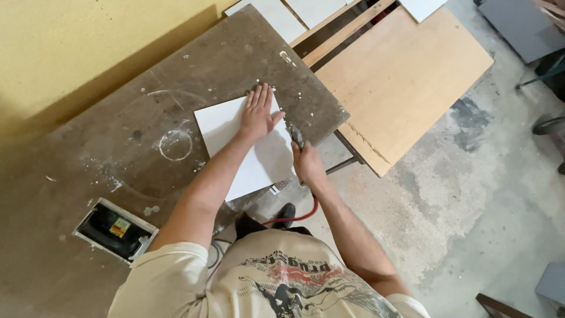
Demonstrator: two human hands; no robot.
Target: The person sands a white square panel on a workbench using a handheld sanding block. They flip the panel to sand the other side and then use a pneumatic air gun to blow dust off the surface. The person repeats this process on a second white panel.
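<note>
Head view: smooth white square tile [250, 147] lies mid-frame on a dusty, scuffed grey-brown worktable [118, 153]. Left hand [257, 115] rests flat on the tile, fingers spread narrow. Right hand [307, 164] grips a metal hand tool [296, 136] at the tile's right edge, red hose [294, 219] trailing below. Pale wood board [400, 76] upper right; boxed cutout with yellow label [115, 229] lower left.

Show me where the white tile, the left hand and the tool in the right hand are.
white tile [219, 125]: head view, bare left part.
left hand [258, 115]: head view, back of hand.
tool [297, 136]: head view, grey body above right hand [308, 166].
</note>
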